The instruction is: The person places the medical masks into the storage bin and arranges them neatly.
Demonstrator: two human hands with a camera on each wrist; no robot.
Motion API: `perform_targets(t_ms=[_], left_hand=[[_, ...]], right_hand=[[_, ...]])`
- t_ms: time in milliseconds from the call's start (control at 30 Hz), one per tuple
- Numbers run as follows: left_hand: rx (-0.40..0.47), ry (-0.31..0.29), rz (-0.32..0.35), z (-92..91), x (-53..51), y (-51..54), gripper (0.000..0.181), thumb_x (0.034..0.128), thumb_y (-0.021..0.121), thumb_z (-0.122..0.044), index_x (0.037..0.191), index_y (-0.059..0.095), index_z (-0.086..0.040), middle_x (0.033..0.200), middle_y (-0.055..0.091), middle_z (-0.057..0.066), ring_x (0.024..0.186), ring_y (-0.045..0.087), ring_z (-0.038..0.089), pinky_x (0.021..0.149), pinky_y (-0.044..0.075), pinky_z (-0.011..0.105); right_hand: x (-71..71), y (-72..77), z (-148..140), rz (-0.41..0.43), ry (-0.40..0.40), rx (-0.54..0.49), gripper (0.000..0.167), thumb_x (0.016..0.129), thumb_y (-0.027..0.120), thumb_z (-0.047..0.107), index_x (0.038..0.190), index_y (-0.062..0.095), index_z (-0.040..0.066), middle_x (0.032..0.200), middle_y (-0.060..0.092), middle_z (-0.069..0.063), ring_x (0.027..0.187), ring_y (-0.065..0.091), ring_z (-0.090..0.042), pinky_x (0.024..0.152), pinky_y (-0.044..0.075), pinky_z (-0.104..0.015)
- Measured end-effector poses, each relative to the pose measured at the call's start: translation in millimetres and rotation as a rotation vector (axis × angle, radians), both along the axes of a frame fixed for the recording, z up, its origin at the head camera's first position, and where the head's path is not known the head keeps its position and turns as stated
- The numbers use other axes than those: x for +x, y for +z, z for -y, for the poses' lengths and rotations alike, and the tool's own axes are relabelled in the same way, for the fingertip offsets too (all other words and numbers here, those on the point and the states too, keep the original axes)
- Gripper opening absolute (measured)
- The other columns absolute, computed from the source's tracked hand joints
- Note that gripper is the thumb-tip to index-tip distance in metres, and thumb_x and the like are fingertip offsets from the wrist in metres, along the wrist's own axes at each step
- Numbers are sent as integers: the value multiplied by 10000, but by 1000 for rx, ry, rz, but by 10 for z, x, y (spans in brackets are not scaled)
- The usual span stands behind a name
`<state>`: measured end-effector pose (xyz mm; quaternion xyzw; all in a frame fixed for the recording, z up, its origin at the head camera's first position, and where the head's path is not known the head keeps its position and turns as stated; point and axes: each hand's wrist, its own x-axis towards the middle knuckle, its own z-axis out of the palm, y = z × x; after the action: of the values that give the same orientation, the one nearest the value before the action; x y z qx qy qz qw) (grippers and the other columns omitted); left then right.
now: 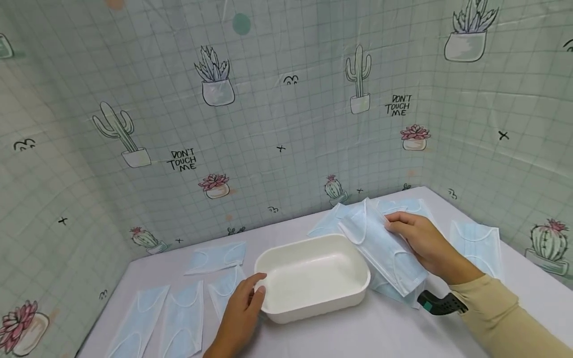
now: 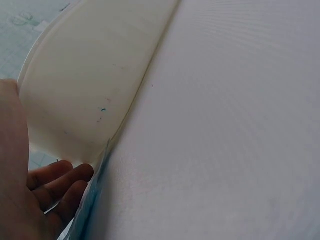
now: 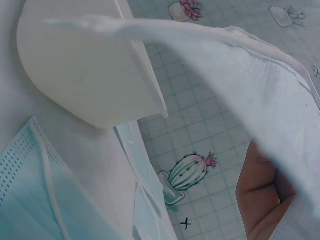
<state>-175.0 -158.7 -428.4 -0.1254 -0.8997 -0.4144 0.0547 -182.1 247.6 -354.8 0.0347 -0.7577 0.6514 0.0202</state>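
A white oblong plastic tub point(image 1: 313, 306) stands on the table with nothing in it. My left hand point(image 1: 241, 308) grips its left end at the rim; in the left wrist view several fingers point(image 2: 65, 185) curl beside the tub's outer wall point(image 2: 85, 85). My right hand point(image 1: 423, 241) pinches a light blue face mask point(image 1: 380, 243) by its edge, raised and tilted just right of the tub. That mask's pale side point(image 3: 240, 75) crosses the right wrist view and hides part of the hand point(image 3: 265, 195). Beneath it lies another face mask point(image 1: 380, 286).
More face masks lie flat on the white table: several at the left, such as one mask point(image 1: 183, 318) near the front, others behind the tub's right end, and one mask point(image 1: 476, 243) at far right. A cactus-print cloth point(image 1: 277, 124) walls the back and sides.
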Motion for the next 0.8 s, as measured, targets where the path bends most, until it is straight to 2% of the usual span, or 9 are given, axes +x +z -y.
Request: perform_targets(t_ms=[233,500,667,800], left_hand=[[38,-10,-11,22,-12,-1,317,1062,492,-319,1344,601,-224,930,496,13,802,496,157,684,452,276],[36,-5,2,21,32,-47,333,1059,492,-312,1356,591,-198,946,501,13,825,506,143,720,465,283],[28,1,-24,32,32,-24,319,1059,495,-304,1342,597,-199,906,480,7,797,489,143,689,447,277],[14,0,-24,17,28,-9,305,1055,503,-295,1322,608,-188,890,471,-4,784,478,142,670,437,266]], right_hand=[[-23,27,36,-7,-42,80,415,1039,540,228,1324,543,-74,1303,498,-158,986,567,-146,794,528,-264],[-15,1,56,-13,-22,74,400,1038,547,232,1293,558,-77,1282,511,-164,969,581,-146,784,532,-282],[-25,3,86,-4,-28,98,421,1042,530,230,1334,532,-73,1349,472,-189,1010,552,-152,801,519,-251],[-15,3,101,17,-8,67,416,1035,498,173,1363,497,-82,1403,418,-200,1039,535,-162,810,517,-251]])
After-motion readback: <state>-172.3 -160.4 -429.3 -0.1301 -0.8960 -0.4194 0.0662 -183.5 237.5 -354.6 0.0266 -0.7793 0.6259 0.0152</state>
